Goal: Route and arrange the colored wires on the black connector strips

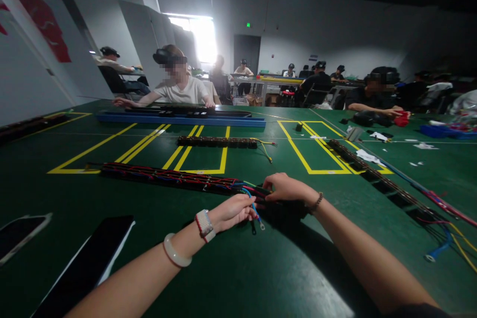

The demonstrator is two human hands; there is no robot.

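Note:
A long black wiring harness (pixel 167 179) with red and blue wires lies across the green table in front of me. My left hand (pixel 235 210) closes around a blue cable (pixel 255 208) at the harness's right end. A metal ring terminal (pixel 262 226) tips that cable, and a black-sleeved terminal (pixel 254 231) hangs beside it. My right hand (pixel 286 189) is bent over the loose wires at the same end, its fingers curled down on them. The fingertips are partly hidden, and a dark shape under the palm is too shadowed to identify.
A shorter black harness (pixel 218 142) lies beyond, and another (pixel 372 174) runs along the right. A blue channel (pixel 179 119) stands before a co-worker (pixel 182 87). Yellow tape lines (pixel 223 156) mark the table. A dark flat device (pixel 89 263) and a phone (pixel 22 233) lie at left.

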